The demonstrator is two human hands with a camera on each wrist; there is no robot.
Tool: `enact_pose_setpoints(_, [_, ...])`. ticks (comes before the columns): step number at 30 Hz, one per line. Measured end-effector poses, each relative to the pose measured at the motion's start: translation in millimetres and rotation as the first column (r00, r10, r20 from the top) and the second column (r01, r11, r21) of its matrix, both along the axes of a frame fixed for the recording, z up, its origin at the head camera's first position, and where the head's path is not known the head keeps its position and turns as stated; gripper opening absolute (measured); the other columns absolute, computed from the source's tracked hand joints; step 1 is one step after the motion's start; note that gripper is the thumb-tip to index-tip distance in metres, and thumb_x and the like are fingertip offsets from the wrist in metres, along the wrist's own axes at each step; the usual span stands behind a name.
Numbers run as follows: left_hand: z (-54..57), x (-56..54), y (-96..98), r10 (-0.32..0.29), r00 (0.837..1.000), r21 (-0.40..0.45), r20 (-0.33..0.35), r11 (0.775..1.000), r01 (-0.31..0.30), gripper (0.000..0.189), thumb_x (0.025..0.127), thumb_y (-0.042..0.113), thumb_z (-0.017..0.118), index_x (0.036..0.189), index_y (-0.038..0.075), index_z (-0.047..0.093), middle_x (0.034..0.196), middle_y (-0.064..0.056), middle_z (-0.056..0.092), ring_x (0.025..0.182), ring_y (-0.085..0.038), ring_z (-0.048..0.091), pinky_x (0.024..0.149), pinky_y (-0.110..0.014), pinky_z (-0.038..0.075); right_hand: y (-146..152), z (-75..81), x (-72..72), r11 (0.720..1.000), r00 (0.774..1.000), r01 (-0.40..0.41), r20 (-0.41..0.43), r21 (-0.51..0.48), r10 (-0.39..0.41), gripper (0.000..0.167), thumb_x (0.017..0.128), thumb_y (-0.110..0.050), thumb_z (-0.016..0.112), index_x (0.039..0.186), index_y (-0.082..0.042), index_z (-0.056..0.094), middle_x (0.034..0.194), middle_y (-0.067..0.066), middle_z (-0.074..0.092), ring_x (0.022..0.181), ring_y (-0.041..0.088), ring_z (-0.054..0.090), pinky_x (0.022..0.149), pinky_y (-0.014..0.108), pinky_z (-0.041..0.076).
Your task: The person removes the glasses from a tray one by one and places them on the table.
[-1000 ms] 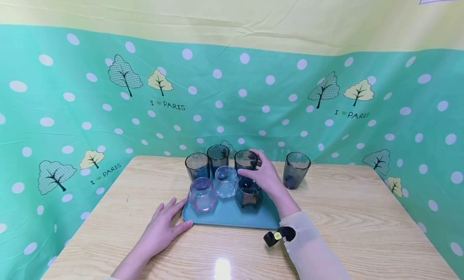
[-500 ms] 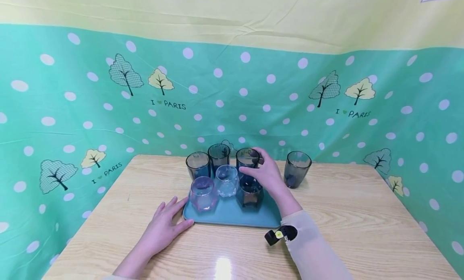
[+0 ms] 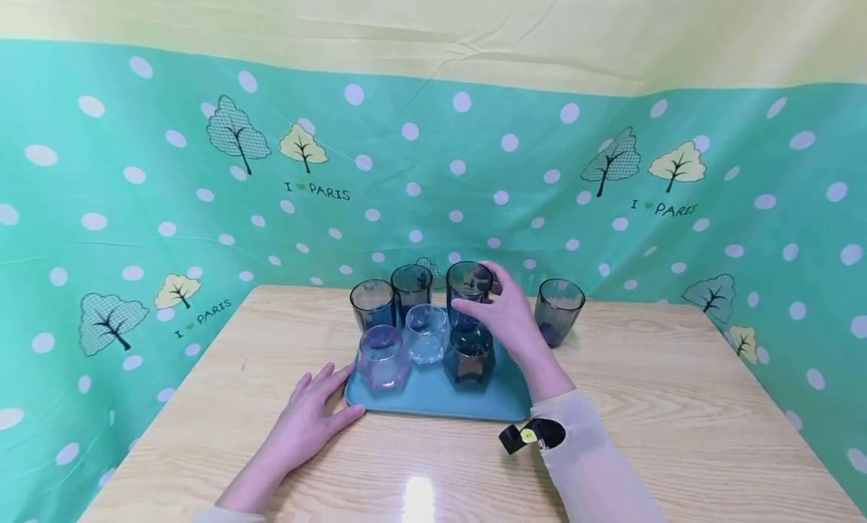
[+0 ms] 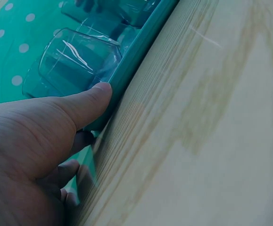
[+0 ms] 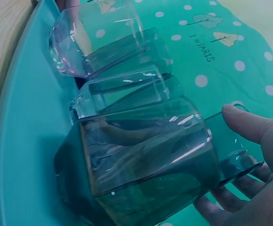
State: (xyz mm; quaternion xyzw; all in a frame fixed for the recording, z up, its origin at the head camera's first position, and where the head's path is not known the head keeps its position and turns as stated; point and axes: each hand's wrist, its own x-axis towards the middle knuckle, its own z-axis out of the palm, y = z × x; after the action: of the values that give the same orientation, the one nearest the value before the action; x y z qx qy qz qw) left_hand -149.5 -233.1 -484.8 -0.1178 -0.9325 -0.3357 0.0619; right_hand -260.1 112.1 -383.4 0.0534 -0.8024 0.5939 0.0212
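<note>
Worktop (image 3: 677, 402), wood-grained, bearing the blue-green tray (image 3: 440, 408). Tray best kept from sliding: brace its near left corner with the left hand (image 3: 308, 421), grip wide, thumb at the front edge, forefinger at the left edge. Right hand (image 3: 511, 316) with grip curved round one tall smoky tumbler (image 3: 462, 288), at the rear of the tray, behind the dark low glass (image 3: 470, 361). Contact of tumbler base with tray hidden, impossible to tell. Step in hand, by judgement: moving this tumbler among close neighbours. Keep it upright, thumb and fingers on opposite sides of the wall; travel vertically until clear of nearby rims, and only then sideways; press enough to prevent slipping, no harder. Mind the dark low glass just in front, probably the likeliest to be knocked.

Counts: one worktop; one tray; two hands; four tall tumblers, namely the one in the right hand, the rear-left tumbler (image 3: 372, 301), the rear-middle tumbler (image 3: 412, 286) and the far-right tumbler (image 3: 558, 312), this last standing on the worktop, apart from the tray; three low faceted glasses on the tray: the dark one, the clear low glass (image 3: 426, 335) and the purple-tinted low glass (image 3: 383, 359).
</note>
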Motion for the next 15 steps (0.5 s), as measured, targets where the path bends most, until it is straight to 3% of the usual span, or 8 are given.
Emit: enact_pose_setpoints(15, [0.6,0.0,-0.5,0.001,1.000,0.016,0.016,1.000,-0.002,0.075,0.097,0.036,0.087,0.160,0.006,0.059,0.157,-0.018,0.062,0.159,-0.050,0.036,0.132,-0.070,0.013,1.0,18.2,11.2,0.999,0.997,0.037,-0.071,0.016,-0.036,0.092,0.088,-0.039,0.097,0.165,-0.031,0.048,0.158,0.004,0.054,0.141,0.036,0.058,0.113,0.055,0.056])
